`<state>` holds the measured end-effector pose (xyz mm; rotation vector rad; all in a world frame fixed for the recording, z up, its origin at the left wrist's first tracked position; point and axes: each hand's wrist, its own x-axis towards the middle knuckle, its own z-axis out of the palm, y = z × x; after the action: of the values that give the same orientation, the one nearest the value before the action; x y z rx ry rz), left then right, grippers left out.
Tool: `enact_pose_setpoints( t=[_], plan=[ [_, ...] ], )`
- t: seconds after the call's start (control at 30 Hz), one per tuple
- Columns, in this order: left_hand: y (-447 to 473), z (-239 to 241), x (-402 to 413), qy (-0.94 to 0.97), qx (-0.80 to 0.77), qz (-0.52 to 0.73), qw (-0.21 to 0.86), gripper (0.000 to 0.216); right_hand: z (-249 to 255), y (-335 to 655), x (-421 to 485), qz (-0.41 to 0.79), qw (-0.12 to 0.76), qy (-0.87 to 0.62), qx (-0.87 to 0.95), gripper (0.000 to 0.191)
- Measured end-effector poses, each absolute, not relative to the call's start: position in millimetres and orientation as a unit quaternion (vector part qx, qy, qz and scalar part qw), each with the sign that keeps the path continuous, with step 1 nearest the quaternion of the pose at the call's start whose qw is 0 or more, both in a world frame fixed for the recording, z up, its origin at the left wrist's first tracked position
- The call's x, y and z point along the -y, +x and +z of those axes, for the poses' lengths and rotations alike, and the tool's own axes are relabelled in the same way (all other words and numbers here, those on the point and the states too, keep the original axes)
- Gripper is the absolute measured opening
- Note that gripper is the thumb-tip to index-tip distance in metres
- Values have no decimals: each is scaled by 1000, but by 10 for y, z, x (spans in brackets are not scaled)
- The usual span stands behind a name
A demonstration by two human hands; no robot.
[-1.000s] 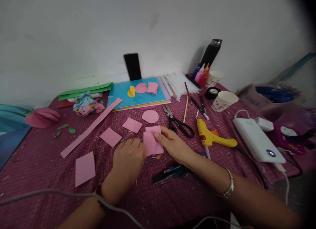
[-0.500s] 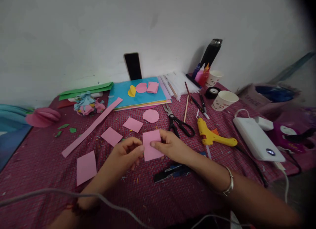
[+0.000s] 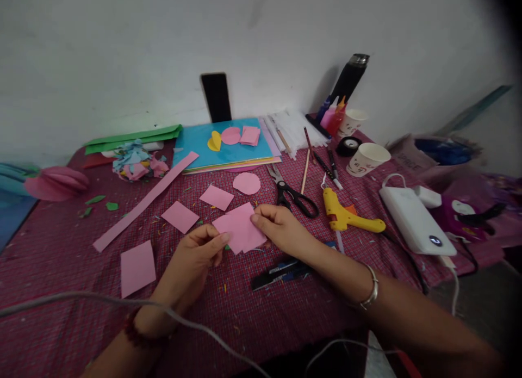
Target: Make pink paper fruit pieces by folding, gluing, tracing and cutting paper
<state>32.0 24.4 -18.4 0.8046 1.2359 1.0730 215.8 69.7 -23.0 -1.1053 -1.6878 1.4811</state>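
Note:
Between my two hands are pink paper pieces (image 3: 241, 228), overlapping and fanned slightly apart. My left hand (image 3: 199, 254) pinches the left piece between thumb and fingers. The right edge is gripped by my right hand (image 3: 281, 228), thumb on top. Just beyond lie a pink paper circle (image 3: 246, 183) and a small pink rectangle (image 3: 216, 197). Another pink rectangle (image 3: 180, 217) rests left of these, and a larger one (image 3: 137, 269) is beside my left forearm. Black-handled scissors (image 3: 294, 196) lie past my right hand, and box cutters (image 3: 277, 273) lie below it.
A yellow glue gun (image 3: 346, 215) and a white power bank (image 3: 416, 220) are on the right. Paper cups (image 3: 367, 159) stand behind them. A long pink strip (image 3: 147, 201) and blue sheets (image 3: 196, 149) lie further back. A pale cable (image 3: 171, 313) crosses the near side.
The pink paper held in my right hand has spread into overlapping pieces. My left hand, near its edge before, now pinches the left one. The view has shifted slightly.

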Motion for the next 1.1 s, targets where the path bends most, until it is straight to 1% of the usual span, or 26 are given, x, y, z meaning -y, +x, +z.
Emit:
enact_pose_setpoints(
  t=[0.17, 0.47, 0.57, 0.7, 0.87, 0.97, 1.1],
  plan=[
    [372, -238, -203, 356, -536, 452, 619, 33, -219, 2142, -684, 518, 319, -416, 676, 27],
    [437, -271, -200, 334, -517, 473, 631, 32, -212, 2151, -677, 521, 328, -403, 677, 26],
    [448, -273, -195, 318, -520, 473, 636, 24, -208, 2157, -678, 517, 329, -402, 681, 25],
    [468, -309, -172, 316, -510, 468, 649, 19, -189, 2163, -663, 499, 313, -408, 697, 24],
    [497, -320, -124, 337, -501, 455, 654, 22, -171, 2179, -642, 485, 287, -396, 725, 27],
    [502, -283, -99, 341, -511, 448, 649, 27, -157, 2191, -628, 496, 273, -391, 726, 27],
    [477, -249, -86, 358, -534, 427, 637, 28, -142, 2204, -605, 560, 251, -367, 700, 27]
  ],
)
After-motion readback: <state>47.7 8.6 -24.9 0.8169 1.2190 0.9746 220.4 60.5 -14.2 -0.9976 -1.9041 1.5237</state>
